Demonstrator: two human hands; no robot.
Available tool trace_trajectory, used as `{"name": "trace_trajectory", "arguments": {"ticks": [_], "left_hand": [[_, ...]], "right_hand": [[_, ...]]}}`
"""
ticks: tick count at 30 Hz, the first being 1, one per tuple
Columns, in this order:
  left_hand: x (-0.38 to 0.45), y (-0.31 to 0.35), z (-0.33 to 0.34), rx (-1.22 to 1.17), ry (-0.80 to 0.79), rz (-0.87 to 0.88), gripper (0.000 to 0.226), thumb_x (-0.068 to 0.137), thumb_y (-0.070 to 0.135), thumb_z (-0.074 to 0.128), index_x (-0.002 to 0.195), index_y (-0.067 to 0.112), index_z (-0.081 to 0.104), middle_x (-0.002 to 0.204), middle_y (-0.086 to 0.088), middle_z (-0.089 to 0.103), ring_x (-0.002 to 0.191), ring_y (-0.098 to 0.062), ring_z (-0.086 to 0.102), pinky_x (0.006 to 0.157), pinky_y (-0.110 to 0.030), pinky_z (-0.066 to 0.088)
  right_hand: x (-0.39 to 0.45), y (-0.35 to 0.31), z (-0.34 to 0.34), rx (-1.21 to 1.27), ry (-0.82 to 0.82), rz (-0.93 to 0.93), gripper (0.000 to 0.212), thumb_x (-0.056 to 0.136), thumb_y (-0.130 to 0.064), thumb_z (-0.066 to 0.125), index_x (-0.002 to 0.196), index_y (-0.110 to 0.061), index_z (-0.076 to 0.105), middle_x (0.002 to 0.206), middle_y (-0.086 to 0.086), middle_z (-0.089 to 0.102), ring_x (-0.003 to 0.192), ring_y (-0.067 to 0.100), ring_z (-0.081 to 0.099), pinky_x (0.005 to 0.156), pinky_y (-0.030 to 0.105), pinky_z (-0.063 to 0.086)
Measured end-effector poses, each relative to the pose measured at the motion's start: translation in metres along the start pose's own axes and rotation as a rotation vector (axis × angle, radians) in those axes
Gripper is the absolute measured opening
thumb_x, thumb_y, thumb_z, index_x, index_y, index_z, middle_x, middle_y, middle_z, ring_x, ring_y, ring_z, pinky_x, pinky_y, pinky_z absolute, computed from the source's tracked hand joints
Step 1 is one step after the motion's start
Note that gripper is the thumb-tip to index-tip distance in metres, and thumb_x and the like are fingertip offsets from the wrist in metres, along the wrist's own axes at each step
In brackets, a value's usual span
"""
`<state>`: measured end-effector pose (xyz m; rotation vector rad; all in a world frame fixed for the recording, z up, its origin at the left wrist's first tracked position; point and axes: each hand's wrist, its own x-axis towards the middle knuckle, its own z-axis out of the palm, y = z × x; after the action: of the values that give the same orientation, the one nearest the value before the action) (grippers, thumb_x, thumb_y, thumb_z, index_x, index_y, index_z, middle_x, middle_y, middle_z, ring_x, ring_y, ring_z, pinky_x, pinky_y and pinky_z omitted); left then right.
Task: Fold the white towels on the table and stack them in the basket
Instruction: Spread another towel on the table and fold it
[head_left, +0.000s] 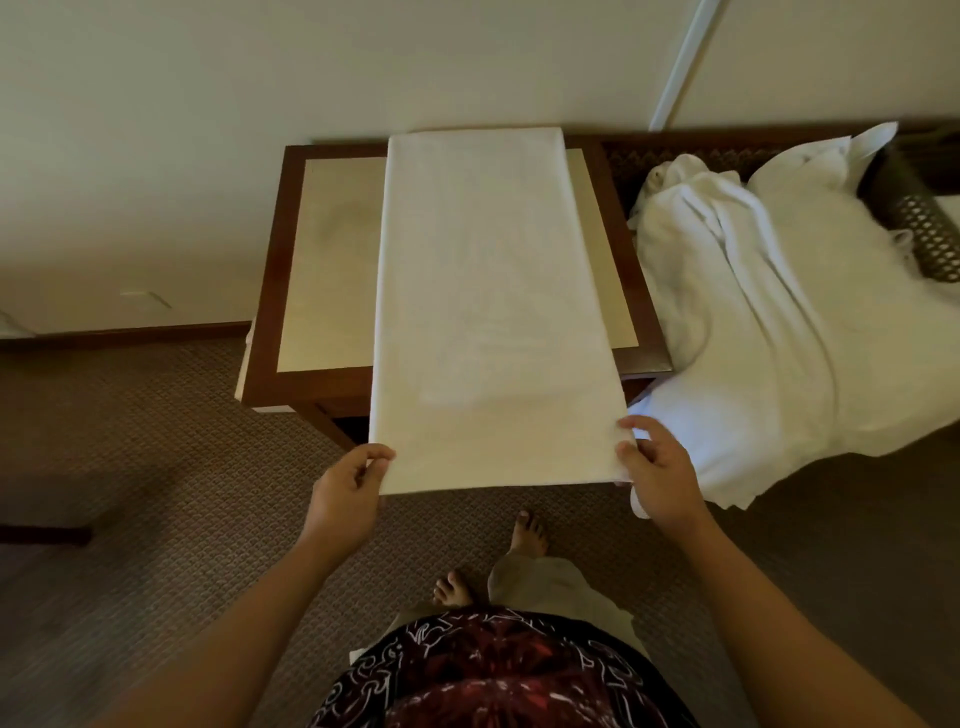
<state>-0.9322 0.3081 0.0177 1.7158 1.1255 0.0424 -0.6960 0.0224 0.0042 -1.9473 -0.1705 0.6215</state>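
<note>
A long white towel (483, 312), folded into a narrow strip, lay lengthwise across the wooden table (270, 291), its near end hanging past the table's front edge. The left hand (345, 499) pinched the near left corner between thumb and curled fingers; the right hand (657, 475) pinched the near right corner the same way. Just right of the table, a heap of unfolded white towels (779, 322) spilled over a dark woven basket (919, 218) (only its rim showed).
</note>
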Motion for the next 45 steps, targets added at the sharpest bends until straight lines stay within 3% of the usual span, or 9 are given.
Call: {"name": "trace_trajectory", "arguments": {"ticks": [3,8,14,19,22,25,29,36,45], "left_hand": [[-0.004,0.003,-0.014,-0.07,-0.065,-0.044,0.021,0.106,0.019,0.053,0.111,0.024,0.073,0.094,-0.009,0.069,0.064,-0.018,0.059,0.058,-0.034,0.05],[-0.01,0.018,-0.044,-0.256,-0.164,-0.137,0.038,0.097,-0.01,0.047,0.11,0.012,0.074,0.107,-0.014,0.07,0.084,-0.027,0.064,0.073,-0.033,0.056],[-0.008,0.04,-0.069,-0.051,-0.277,0.095,0.027,0.088,0.001,0.072,0.108,0.02,0.074,0.097,0.007,0.078,0.093,-0.007,0.073,0.082,-0.021,0.058],[0.023,0.064,-0.075,0.063,-0.067,0.223,0.014,0.098,0.024,0.065,0.11,0.031,0.068,0.111,0.004,0.066,0.101,-0.011,0.064,0.083,-0.025,0.049],[0.053,0.089,-0.073,0.013,-0.018,0.207,0.019,0.103,0.033,0.057,0.115,0.025,0.068,0.106,0.002,0.071,0.099,-0.014,0.066,0.077,-0.026,0.049],[0.093,0.122,-0.066,-0.017,0.03,0.198,0.024,0.105,0.04,0.052,0.111,0.023,0.068,0.101,-0.001,0.071,0.092,-0.02,0.067,0.078,-0.037,0.056],[0.172,0.167,-0.051,-0.028,0.16,0.188,0.029,0.106,0.042,0.049,0.106,0.019,0.066,0.093,0.0,0.066,0.08,-0.019,0.06,0.067,-0.033,0.048],[0.272,0.176,-0.009,0.247,0.196,0.03,0.046,0.104,0.047,0.05,0.135,0.014,0.056,0.121,-0.01,0.067,0.112,-0.036,0.061,0.092,-0.04,0.047],[0.284,0.163,0.0,0.238,0.382,0.107,0.027,0.107,0.039,0.047,0.116,0.016,0.058,0.101,-0.001,0.062,0.091,-0.026,0.057,0.077,-0.038,0.044]], "right_hand": [[-0.008,-0.008,-0.005,0.051,-0.023,0.058,0.034,0.101,0.001,0.051,0.103,-0.021,0.076,0.103,0.005,0.07,0.077,0.021,0.06,0.063,0.03,0.055],[-0.02,-0.016,-0.02,0.079,-0.227,0.09,0.054,0.088,0.027,0.051,0.11,-0.017,0.073,0.106,-0.009,0.074,0.102,0.007,0.069,0.075,0.018,0.058],[-0.017,-0.029,-0.025,-0.021,-0.159,-0.088,0.035,0.082,0.008,0.077,0.1,-0.022,0.077,0.1,-0.011,0.078,0.098,0.004,0.072,0.085,0.021,0.059],[0.011,-0.061,-0.026,-0.277,-0.004,-0.337,0.021,0.086,-0.017,0.079,0.099,-0.032,0.074,0.116,-0.015,0.059,0.108,-0.011,0.056,0.087,0.008,0.043],[0.036,-0.094,-0.024,-0.191,-0.059,-0.317,0.021,0.093,-0.02,0.071,0.105,-0.038,0.07,0.11,-0.027,0.068,0.104,-0.014,0.059,0.085,0.005,0.044],[0.081,-0.118,-0.016,-0.097,-0.049,-0.274,0.007,0.098,-0.022,0.066,0.097,-0.019,0.072,0.089,-0.002,0.074,0.08,0.0,0.067,0.072,0.018,0.051],[0.16,-0.142,0.0,-0.079,0.048,-0.285,0.041,0.099,-0.037,0.063,0.09,0.003,0.062,0.079,0.025,0.059,0.068,0.028,0.054,0.065,0.033,0.042],[0.272,-0.143,0.039,-0.241,-0.012,-0.026,0.031,0.099,-0.045,0.063,0.114,-0.018,0.066,0.103,-0.004,0.067,0.093,0.015,0.064,0.066,0.024,0.043],[0.292,-0.137,0.05,-0.232,0.126,-0.107,0.019,0.101,-0.034,0.062,0.11,-0.017,0.062,0.088,-0.014,0.061,0.078,-0.002,0.057,0.058,0.008,0.04]]}}
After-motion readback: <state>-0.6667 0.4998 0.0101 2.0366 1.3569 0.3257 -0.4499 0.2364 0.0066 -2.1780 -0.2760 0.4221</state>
